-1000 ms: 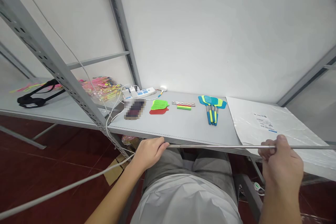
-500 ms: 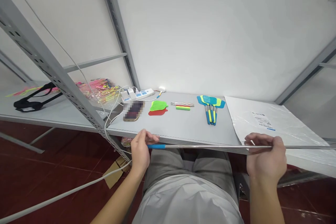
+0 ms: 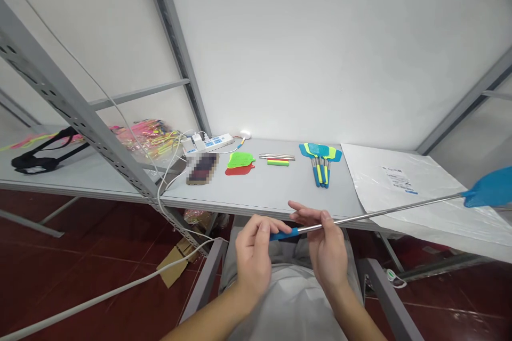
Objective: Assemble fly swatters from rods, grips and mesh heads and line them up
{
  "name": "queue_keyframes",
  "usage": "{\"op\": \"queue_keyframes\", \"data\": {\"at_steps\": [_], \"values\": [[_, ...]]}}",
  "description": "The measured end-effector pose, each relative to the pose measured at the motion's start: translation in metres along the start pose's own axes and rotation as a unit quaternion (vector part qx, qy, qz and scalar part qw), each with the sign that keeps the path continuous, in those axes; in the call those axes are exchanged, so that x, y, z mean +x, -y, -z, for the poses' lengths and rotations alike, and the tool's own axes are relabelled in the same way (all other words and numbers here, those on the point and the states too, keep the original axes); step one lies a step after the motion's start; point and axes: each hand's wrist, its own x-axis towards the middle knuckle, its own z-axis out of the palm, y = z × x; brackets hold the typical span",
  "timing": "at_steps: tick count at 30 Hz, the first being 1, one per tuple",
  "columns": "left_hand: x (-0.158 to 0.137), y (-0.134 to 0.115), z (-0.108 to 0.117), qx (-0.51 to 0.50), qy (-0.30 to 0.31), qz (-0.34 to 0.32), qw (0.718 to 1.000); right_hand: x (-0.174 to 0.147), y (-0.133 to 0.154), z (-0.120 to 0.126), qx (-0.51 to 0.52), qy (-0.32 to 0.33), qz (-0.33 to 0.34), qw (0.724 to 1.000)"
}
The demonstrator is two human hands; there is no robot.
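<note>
The grey table [image 3: 272, 187] is lying across the scene just as it was half a second ago, and the white plastic sheet [image 3: 434, 176] is still covering its right part. The blue fly swatter [image 3: 400, 209] is looking different: its metal shaft is slanting up to the right instead of running level, a shorter stretch of it is showing, and its broad head is now appearing at the right edge of the view. The handle end is sitting at the left hand [image 3: 256, 256], the shaft is passing through the right hand [image 3: 330, 256] and reaching over the sheet, and the head is standing well apart from both hands, which are now lying much nearer each other. The left hand is holding the blue handle between thumb and fingers, while the right hand is lightly pinching the shaft near the handle, its thumb crossing over and its fingers extending. Both forearms are angling up from below. On the table, a fan of small swatters [image 3: 318, 150] is resting beside the sheet, a green leaf-shaped piece [image 3: 240, 159] is partly overlapping a red one [image 3: 240, 170], and slim metal rods [image 3: 276, 156] are lying near them
</note>
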Motion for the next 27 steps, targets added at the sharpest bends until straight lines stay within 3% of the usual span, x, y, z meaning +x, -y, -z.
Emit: {"op": "queue_keyframes", "data": {"at_steps": [3, 6, 9, 13, 18, 22, 27], "values": [[0.009, 0.004, 0.012, 0.117, 0.096, -0.004, 0.988, 0.001, 0.002, 0.002, -0.054, 0.036, -0.012, 0.998], [0.016, 0.016, 0.031, 0.249, 0.166, -0.005, 0.954, 0.006, 0.002, 0.005, -0.093, 0.078, -0.030, 0.992], [0.021, 0.034, 0.052, 0.322, 0.139, -0.007, 0.936, 0.018, 0.008, 0.017, -0.050, 0.053, -0.022, 0.997], [0.033, 0.053, 0.076, 0.358, 0.090, 0.000, 0.929, 0.037, 0.034, 0.051, -0.005, -0.065, 0.033, 0.997], [0.045, 0.059, 0.085, 0.378, 0.040, 0.008, 0.925, 0.049, 0.059, 0.085, 0.027, -0.131, 0.060, 0.989], [0.044, 0.054, 0.081, 0.375, 0.008, 0.008, 0.927, 0.049, 0.056, 0.084, 0.047, -0.135, 0.072, 0.987], [0.037, 0.046, 0.070, 0.357, -0.008, 0.015, 0.934, 0.042, 0.040, 0.055, 0.030, -0.099, 0.100, 0.990]]}}
